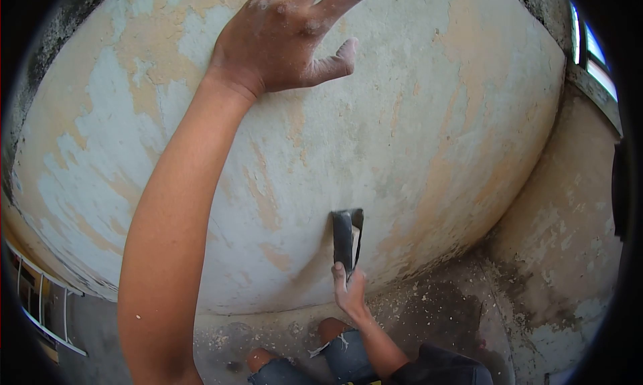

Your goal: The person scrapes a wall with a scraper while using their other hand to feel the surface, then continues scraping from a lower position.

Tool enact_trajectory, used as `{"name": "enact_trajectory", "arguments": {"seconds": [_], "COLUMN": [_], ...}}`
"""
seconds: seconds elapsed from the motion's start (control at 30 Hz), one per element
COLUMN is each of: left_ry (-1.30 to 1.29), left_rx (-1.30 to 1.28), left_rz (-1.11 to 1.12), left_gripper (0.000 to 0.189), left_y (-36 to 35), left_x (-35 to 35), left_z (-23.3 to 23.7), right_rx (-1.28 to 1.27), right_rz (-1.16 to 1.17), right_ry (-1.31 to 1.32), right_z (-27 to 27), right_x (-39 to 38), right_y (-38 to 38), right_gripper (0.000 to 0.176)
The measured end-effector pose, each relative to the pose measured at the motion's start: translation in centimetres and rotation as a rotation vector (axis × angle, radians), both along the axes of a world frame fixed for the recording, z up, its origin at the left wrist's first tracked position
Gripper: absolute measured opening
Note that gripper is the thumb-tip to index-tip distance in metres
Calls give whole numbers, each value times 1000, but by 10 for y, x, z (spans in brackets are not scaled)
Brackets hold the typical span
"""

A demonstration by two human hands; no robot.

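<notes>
A wall (321, 157) with patchy, peeling pale and tan paint fills most of the head view. High on it, at the upper middle, my left hand (288, 40) has its thumb and fingers spread, dusty with white powder and holding nothing; the fingertips pass out of the top of the frame. Lower down, right of the middle, my right hand (349, 291) grips the lower end of a dark, flat-bladed tool (343, 236). The tool stands upright with its upper edge at the wall surface.
Paint flakes lie on the dark floor (429, 311) below the wall. A second stained wall (562, 224) meets it at the right. A white metal rack (41, 298) stands at the lower left, and a window (596, 57) is at the upper right.
</notes>
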State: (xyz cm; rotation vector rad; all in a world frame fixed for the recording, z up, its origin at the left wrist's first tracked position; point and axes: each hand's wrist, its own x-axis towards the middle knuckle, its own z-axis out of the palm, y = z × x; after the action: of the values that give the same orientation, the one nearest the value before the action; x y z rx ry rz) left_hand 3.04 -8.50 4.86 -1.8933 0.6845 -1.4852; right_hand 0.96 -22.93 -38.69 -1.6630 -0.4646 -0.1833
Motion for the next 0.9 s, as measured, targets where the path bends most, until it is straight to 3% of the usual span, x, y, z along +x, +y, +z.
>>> {"name": "enact_trajectory", "arguments": {"seconds": [0.1,0.17,0.27,0.43,0.53,0.63,0.73,0.8,0.9], "left_ry": [37,59,-4,7,9,11,18,-8,-13], "left_rx": [-25,-55,0,-31,-18,-16,-26,-2,0], "left_rz": [-20,-84,-6,-21,18,25,-35,-76,-61], "left_gripper": [78,77,77,78,80,82,83,82,81], "left_y": [-2,0,3,1,0,-5,0,1,4], "left_x": [0,0,1,1,0,-4,3,6,9], "left_z": [-6,-9,-5,-5,-8,-6,-1,-5,-6], "right_rx": [29,156,151,33,152,49,-9,53,135], "right_rz": [70,50,19,76,54,0,10,64,47], "right_ry": [46,-13,40,131,50,-38,-12,21,-48], "right_z": [55,57,-4,47,62,-1,23,80,105], "right_x": [12,13,-15,16,18,-9,-13,1,11], "right_y": [3,11,9,2,6,5,-1,-3,4], "right_gripper": [36,37,37,37,35,33,32,32,31]}}
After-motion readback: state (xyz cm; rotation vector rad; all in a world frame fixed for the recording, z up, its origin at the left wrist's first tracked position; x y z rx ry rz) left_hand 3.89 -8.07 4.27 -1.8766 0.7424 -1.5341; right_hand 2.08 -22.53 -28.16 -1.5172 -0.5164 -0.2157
